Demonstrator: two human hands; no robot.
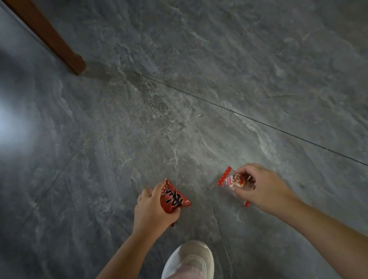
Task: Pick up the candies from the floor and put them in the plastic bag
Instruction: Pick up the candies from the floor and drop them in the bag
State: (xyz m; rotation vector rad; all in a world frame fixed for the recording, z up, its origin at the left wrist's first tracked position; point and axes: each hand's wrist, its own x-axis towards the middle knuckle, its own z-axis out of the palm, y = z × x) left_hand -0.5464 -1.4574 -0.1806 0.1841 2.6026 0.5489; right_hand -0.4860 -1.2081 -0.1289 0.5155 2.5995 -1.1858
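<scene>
My left hand [151,209] grips a crumpled red plastic bag [173,199] with black lettering, held low over the grey floor. My right hand [260,185] pinches a small clear candy packet [233,179] with red dotted edges and a cartoon figure on it, held a short way to the right of the bag. The two hands are apart, with bare floor between them. No loose candies show on the floor in this view.
Grey marble-like floor tiles [216,67] fill the view, crossed by a thin dark joint line. A brown wooden leg [52,37] stands at the upper left. My white shoe [190,262] is at the bottom centre. A bright glare patch lies at the left.
</scene>
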